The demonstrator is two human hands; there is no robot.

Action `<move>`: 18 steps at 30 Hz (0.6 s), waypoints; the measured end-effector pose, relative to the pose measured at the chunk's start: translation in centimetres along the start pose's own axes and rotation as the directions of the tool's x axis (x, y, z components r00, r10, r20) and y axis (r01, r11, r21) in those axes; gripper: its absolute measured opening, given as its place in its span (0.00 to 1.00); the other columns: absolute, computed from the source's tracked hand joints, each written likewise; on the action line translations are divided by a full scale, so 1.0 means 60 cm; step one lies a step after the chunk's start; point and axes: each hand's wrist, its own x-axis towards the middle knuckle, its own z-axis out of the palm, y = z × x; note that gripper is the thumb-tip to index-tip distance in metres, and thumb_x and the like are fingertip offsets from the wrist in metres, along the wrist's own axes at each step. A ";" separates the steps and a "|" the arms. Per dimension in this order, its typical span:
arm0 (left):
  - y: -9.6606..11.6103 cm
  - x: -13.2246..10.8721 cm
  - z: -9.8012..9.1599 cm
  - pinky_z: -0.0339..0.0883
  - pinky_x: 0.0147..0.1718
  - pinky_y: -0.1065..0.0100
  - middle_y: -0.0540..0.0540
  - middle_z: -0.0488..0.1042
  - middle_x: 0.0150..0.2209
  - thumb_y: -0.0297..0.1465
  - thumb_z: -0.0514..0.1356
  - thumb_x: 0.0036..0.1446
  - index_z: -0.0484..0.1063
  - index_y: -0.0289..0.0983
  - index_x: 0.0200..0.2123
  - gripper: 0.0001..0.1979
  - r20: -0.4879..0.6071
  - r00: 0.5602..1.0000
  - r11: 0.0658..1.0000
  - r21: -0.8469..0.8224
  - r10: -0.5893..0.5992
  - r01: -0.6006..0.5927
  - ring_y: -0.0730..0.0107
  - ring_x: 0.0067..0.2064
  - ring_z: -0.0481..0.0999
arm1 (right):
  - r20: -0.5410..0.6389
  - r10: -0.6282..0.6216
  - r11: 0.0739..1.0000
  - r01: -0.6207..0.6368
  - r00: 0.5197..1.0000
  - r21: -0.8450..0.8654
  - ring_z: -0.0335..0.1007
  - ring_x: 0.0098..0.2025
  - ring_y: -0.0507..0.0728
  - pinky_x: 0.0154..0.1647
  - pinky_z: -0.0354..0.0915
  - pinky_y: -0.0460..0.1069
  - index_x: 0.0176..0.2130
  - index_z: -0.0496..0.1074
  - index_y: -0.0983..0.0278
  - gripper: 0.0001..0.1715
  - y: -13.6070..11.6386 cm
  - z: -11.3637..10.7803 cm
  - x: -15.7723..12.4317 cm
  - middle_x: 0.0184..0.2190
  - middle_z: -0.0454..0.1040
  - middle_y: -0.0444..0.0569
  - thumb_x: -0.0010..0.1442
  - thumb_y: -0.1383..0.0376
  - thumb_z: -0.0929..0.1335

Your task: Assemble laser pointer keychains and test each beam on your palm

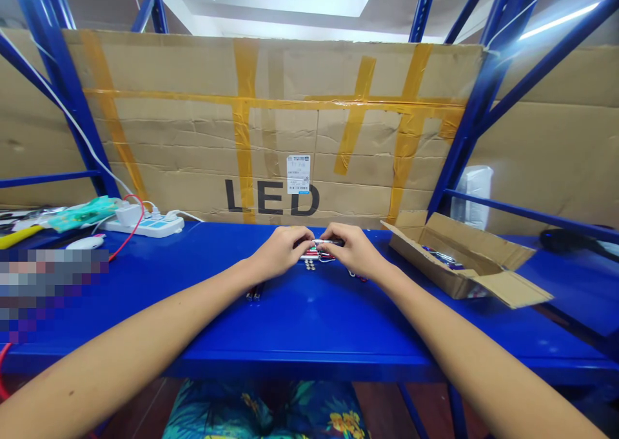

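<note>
My left hand and my right hand meet over the blue table, fingers closed in pinches. Between them is a slim silver-and-black pen-like thing; both hands' fingertips are at it, its kind too small to be sure of. Just below the fingertips lie several slim red and silver pieces, partly hidden by the hands. Several small round silver pieces, which look like button cells, sit in a cluster nearer to me. Beside my left wrist are a few dark slim pieces with shiny ends. A small red-and-white item lies beside my right wrist.
An open cardboard box with slim items inside stands at the right. On the left are a white power strip, a red cable and a teal packet. Behind the blue table rises a large taped cardboard sheet.
</note>
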 end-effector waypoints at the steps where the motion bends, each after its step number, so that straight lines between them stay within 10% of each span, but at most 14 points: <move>1: -0.001 -0.001 0.000 0.67 0.32 0.70 0.48 0.76 0.30 0.27 0.56 0.61 0.72 0.35 0.35 0.05 -0.005 0.999 0.999 0.018 0.042 -0.042 0.73 0.31 0.73 | 0.013 -0.006 1.000 0.006 1.000 0.006 0.66 0.31 0.53 0.33 0.60 0.48 0.30 0.71 0.65 0.05 -0.002 -0.001 -0.001 0.28 0.74 0.47 0.58 0.66 0.68; 11: -0.005 -0.006 -0.002 0.70 0.36 0.66 0.43 0.76 0.34 0.28 0.50 0.66 0.71 0.34 0.40 0.11 0.061 0.961 0.950 0.147 0.271 -0.277 0.69 0.36 0.76 | 0.201 0.121 0.973 -0.156 0.972 0.167 0.61 0.24 0.51 0.26 0.57 0.47 0.26 0.71 0.65 0.15 -0.009 -0.008 0.000 0.21 0.68 0.44 0.61 0.61 0.64; 18: 0.008 -0.002 -0.007 0.70 0.37 0.67 0.42 0.77 0.36 0.26 0.50 0.66 0.70 0.33 0.41 0.10 0.102 0.922 0.917 0.114 0.373 -0.383 0.68 0.37 0.75 | 0.463 0.232 0.716 -0.472 0.856 0.514 0.52 0.15 0.47 0.14 0.52 0.44 0.23 0.65 0.65 0.21 0.002 -0.008 -0.001 0.17 0.60 0.40 0.57 0.52 0.68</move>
